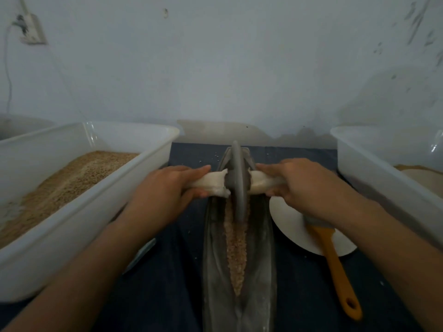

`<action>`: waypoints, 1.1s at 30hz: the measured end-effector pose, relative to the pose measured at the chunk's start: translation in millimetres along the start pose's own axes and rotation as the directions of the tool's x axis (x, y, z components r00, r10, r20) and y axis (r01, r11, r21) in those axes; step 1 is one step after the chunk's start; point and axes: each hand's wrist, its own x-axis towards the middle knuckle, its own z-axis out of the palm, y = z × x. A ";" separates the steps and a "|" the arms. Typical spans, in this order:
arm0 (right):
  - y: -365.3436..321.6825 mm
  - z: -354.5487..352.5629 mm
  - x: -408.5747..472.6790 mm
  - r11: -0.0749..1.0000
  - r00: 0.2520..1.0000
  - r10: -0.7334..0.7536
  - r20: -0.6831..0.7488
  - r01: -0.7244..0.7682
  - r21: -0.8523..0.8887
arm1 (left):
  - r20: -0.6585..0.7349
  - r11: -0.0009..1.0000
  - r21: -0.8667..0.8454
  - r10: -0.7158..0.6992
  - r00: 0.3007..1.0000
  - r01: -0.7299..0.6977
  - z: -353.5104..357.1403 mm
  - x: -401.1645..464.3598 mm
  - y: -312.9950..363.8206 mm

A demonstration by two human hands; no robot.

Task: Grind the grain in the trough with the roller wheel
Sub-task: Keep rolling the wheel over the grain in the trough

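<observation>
Grain (236,248) lies along the trough (215,267) groove on the bench, so the roller wheel (237,180) stands upright in it; left hand (165,188) and right hand (299,185) each grasp a cloth-wrapped handle, keeping it balanced.

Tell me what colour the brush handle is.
Orange; the brush handle shows clearly in the head view.

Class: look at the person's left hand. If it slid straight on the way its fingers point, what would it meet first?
Probably the roller wheel: the left hand grips the cloth-wrapped handle, fingers pointing toward the disc.
</observation>
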 end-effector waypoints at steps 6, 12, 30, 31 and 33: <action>-7.5 -11.7 -9.3 0.997 0.995 -0.069 0.075 0.072 -0.040 | 0.132 0.994 -0.112 0.019 0.991 -0.005 -13.7 0.1 -1.1; -19.7 -51.4 -42.5 0.978 0.932 -0.208 0.297 0.198 0.063 | 0.477 0.921 -0.389 0.175 0.861 0.028 -57.1 -15.5 0.9; 1.7 -7.6 -5.9 0.997 0.993 -0.066 0.099 0.062 0.052 | 0.087 0.991 -0.133 0.036 0.996 -0.025 -8.8 0.4 -3.9; -1.9 -14.6 -9.9 0.996 0.986 -0.088 0.143 0.082 0.046 | 0.153 0.981 -0.192 0.042 0.987 -0.012 -15.8 -2.0 -5.1; -8.1 -30.0 -21.4 0.990 0.961 -0.142 0.236 0.132 0.056 | 0.295 0.950 -0.313 0.090 0.951 0.007 -32.0 -7.9 -4.9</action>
